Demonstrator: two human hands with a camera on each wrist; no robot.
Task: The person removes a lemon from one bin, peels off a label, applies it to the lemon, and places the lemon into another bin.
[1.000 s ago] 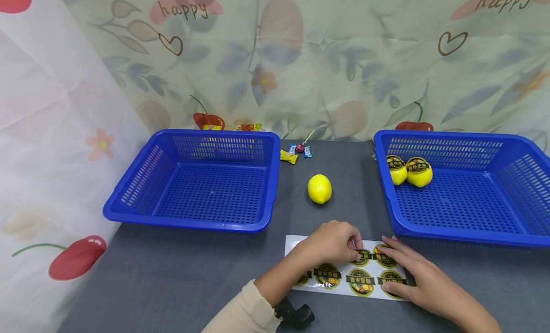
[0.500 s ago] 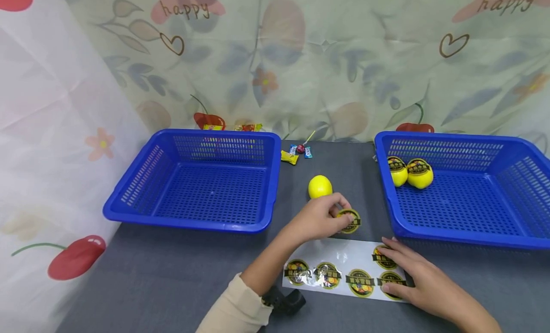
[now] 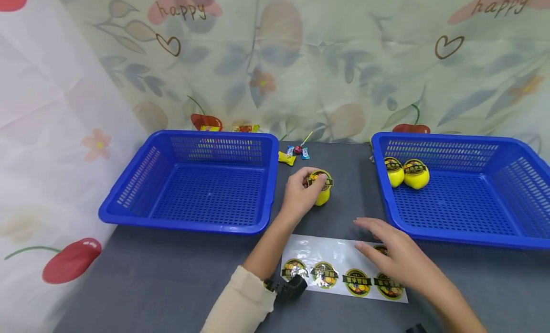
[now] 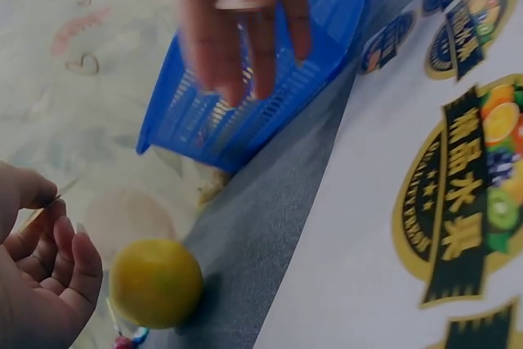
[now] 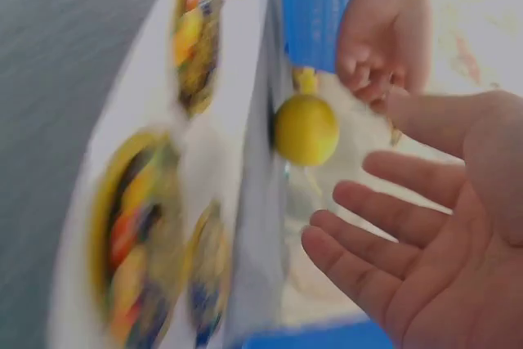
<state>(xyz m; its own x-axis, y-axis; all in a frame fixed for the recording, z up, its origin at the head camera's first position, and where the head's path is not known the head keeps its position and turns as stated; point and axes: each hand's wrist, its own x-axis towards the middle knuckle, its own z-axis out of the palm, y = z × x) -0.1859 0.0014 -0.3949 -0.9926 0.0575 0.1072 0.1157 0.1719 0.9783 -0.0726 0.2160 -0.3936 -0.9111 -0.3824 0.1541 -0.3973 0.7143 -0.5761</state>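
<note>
In the head view my left hand (image 3: 301, 192) pinches a round black-and-gold sticker (image 3: 318, 179) between thumb and fingers. The sticker is held above a yellow lemon (image 3: 322, 198) on the table and hides its upper part. From the left wrist, the sticker appears edge-on and apart from the lemon (image 4: 157, 284). My right hand (image 3: 397, 254) hovers over the right end of a white sticker sheet (image 3: 326, 247), its fingers extended and holding nothing. Several stickers are still on the sheet; the hand partly covers one. The right wrist view is blurred, with the right hand's palm (image 5: 458, 259) spread.
To the left stands a blue plastic basket (image 3: 185, 227). Another blue basket (image 3: 464, 237) at the right contains two stickered lemons (image 3: 416, 174). Wrapped candies (image 3: 287, 158) and a lollipop (image 3: 298, 150) lie at the back, before a patterned curtain (image 3: 240, 60).
My left hand has peeled a sticker off the sheet and carried it forward to above the lemon. The right hand has risen from the sheet and shifted slightly left.
</note>
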